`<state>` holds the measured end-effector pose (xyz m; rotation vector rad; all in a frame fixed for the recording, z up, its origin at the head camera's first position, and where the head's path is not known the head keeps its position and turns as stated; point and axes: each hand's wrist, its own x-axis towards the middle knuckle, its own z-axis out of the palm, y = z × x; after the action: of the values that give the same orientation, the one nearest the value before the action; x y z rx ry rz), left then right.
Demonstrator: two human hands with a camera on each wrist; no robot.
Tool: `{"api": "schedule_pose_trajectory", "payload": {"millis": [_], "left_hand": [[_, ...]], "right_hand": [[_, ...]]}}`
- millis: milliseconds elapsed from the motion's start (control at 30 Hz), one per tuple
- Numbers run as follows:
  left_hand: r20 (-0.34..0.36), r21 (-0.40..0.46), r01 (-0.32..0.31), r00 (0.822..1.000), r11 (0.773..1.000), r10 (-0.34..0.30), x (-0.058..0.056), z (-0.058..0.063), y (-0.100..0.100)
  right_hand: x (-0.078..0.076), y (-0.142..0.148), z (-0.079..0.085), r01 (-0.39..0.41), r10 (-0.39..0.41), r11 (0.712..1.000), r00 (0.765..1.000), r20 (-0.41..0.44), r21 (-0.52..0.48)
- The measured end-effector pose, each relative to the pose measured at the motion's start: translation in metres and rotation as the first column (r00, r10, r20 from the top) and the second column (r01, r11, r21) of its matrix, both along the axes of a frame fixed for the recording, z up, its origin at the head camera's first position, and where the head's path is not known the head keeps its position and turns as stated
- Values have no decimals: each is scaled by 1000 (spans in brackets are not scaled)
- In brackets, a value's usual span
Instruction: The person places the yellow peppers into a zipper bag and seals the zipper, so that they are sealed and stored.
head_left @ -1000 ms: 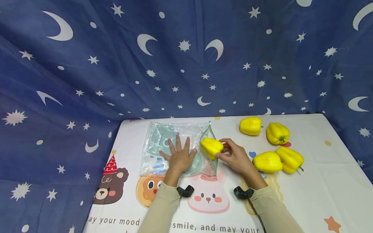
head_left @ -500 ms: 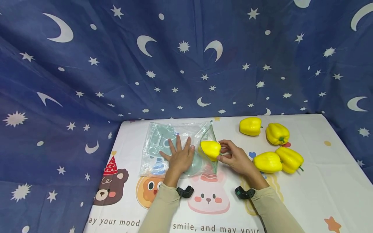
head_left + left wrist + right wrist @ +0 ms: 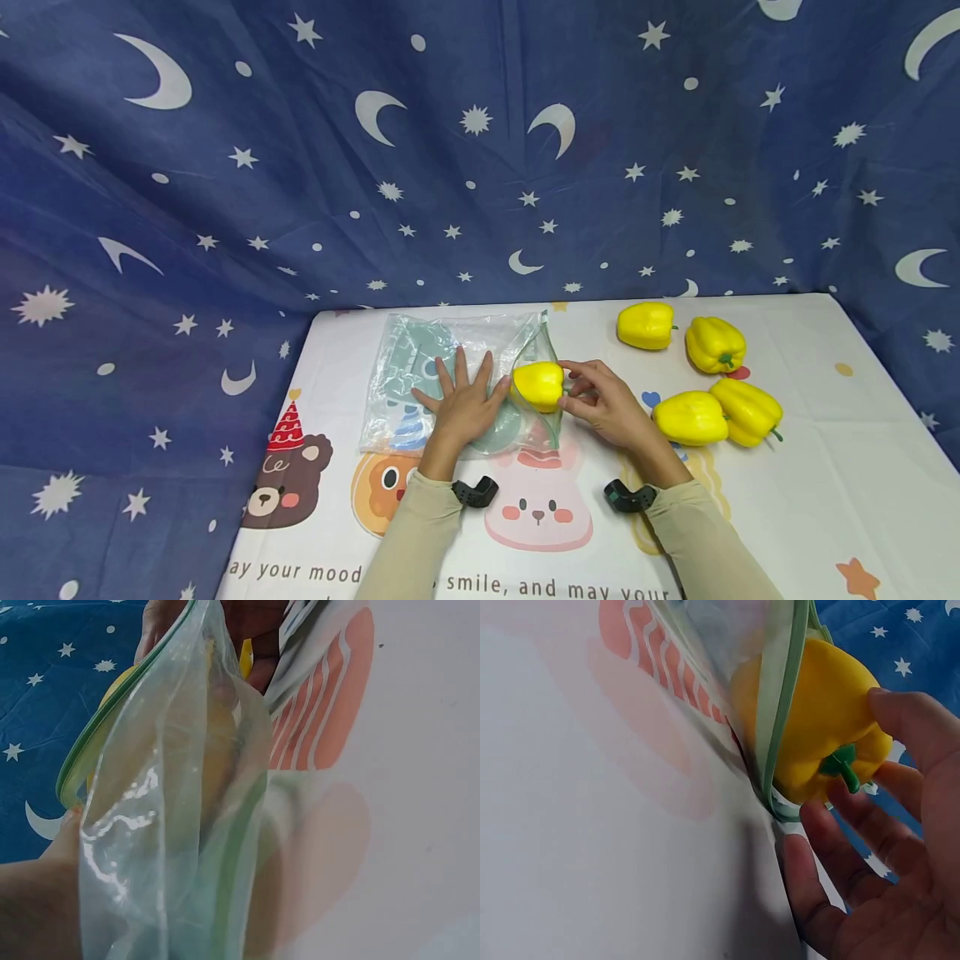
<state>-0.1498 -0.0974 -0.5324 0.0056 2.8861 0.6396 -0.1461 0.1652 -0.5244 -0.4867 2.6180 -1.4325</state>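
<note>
My left hand (image 3: 467,408) lies flat on a clear zip bag (image 3: 401,333) with its fingers spread, pressing it to the table. The bag has a green zip strip, and its mouth gapes to the right. A yellow bell pepper (image 3: 537,385) is partly inside that mouth, its green stem (image 3: 843,765) facing my right hand. With thumb and fingertips, my right hand (image 3: 609,407) holds the pepper's stem end. In the left wrist view the bag's film (image 3: 142,877) covers much of the pepper.
Several more yellow bell peppers lie on the right of the table: one at the back (image 3: 645,326), one beside it (image 3: 715,344), and a touching pair with a front pepper (image 3: 688,418). The printed white tablecloth (image 3: 847,467) meets a blue star-patterned curtain (image 3: 465,150) behind.
The pepper in my right hand has turned and slid slightly left into the bag's mouth. My left hand stays spread on the bag. The other peppers have not moved.
</note>
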Motion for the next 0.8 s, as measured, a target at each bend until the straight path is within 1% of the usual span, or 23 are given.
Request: {"api": "schedule_pose_trajectory", "payload": {"millis": [100, 233, 367, 467, 533, 667, 800], "left_hand": [[-1, -13, 2, 1000, 1000, -2, 1, 0, 1], [-3, -11, 0, 1000, 1000, 0, 1, 2, 2], [0, -3, -1, 1000, 1000, 1, 2, 4, 3], [2, -5, -3, 1000, 1000, 3, 2, 4, 4], [-4, -6, -4, 1000, 1000, 4, 2, 4, 5], [-20, 1, 3, 1000, 1000, -3, 2, 6, 7], [-29, 12, 0, 1000, 1000, 0, 3, 7, 10]], "right_hand": [[0, 2, -1, -28, 28, 1000, 1000, -11, -11], [0, 5, -4, -25, 29, 997, 998, 52, -75], [0, 7, -6, -13, 22, 996, 995, 99, -87], [1, 8, -6, -34, 40, 997, 995, 94, -65], [1, 8, -5, -54, 60, 996, 995, 82, -68], [1, 6, -3, -122, 125, 990, 992, 36, -77], [1, 3, -3, -174, 175, 983, 984, 19, -56]]}}
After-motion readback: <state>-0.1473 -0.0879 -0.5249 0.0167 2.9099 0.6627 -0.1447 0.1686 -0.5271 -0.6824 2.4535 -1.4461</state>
